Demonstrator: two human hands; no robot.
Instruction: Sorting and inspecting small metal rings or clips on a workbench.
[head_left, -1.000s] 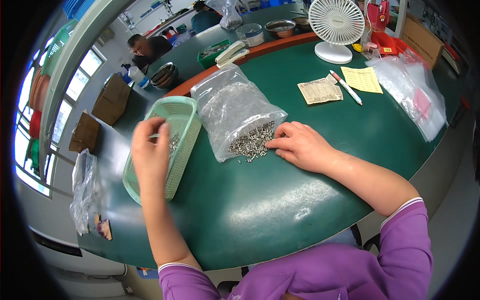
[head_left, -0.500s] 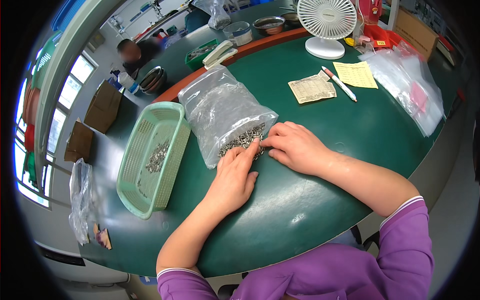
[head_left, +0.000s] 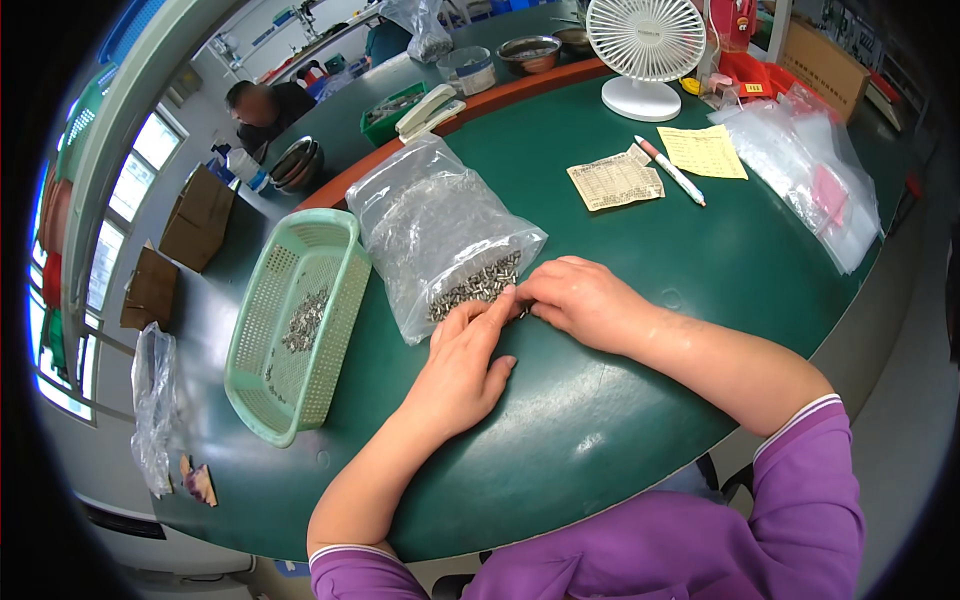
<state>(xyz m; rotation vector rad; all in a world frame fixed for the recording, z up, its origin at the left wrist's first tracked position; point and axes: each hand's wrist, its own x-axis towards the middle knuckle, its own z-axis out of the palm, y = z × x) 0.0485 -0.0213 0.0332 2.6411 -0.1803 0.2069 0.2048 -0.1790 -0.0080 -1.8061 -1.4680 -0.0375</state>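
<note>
A clear plastic bag (head_left: 425, 215) lies on the green table, with a pile of small cylindrical metal parts (head_left: 478, 284) at its near end. At the near edge of that pile is my left hand (head_left: 465, 365), fingers stretched forward and nothing visibly held. My right hand (head_left: 585, 302) meets its index finger from the right, fingers bent together and pointing down. A few metal bits show under the right fingertips; whatever they pinch is hidden. To the left, a pale green perforated basket (head_left: 343, 345) holds a small heap of metal pieces.
A white fan (head_left: 645, 50) stands at the back. Near it lie a pen (head_left: 670, 170), a tan slip (head_left: 612, 180), a yellow slip (head_left: 703, 152) and flat clear bags (head_left: 800, 170). Cardboard boxes (head_left: 197, 217) stand far left. Beyond the red-brown divider, a person (head_left: 270, 112) sits.
My right hand has drawn slightly nearer, off the pile's right side and toward my left fingertips. The whole view has shifted a little; bag and basket stay in place.
</note>
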